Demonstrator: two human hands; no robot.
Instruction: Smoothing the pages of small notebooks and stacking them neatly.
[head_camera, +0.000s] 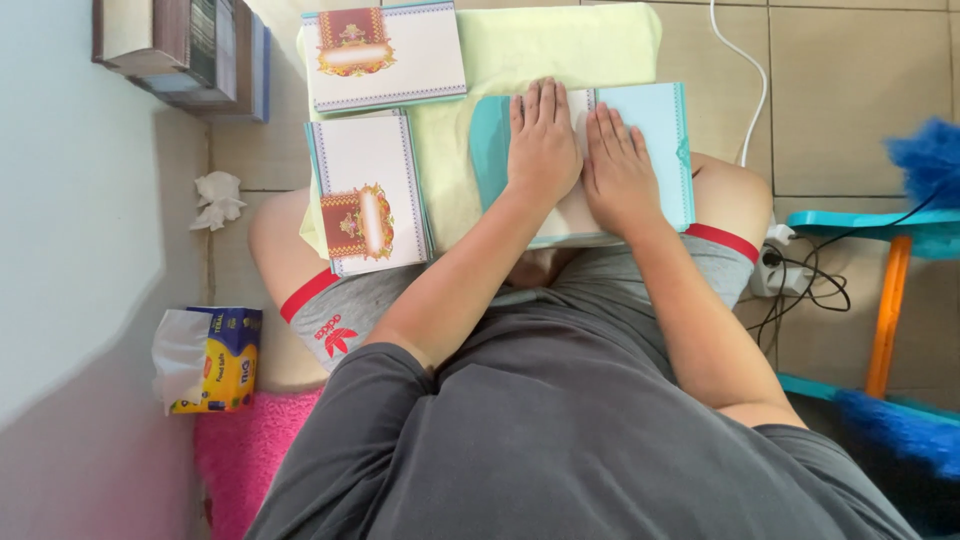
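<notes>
Currently pressing a fold: teal card (655, 125) lies on the lap cushion (560, 45), both hands flat on it, left hand (543, 140) and right hand (617, 170) open, gripping nothing. Card stacks (370, 185) at 9 o'clock. Next likely: crease firmly, move it to a stack.

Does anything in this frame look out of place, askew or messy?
A crumpled white tissue lies loose on the floor tiles by the wall, away from the tissue pack. Otherwise the two card stacks look tidy, and both hands press flat on the teal card.
</notes>
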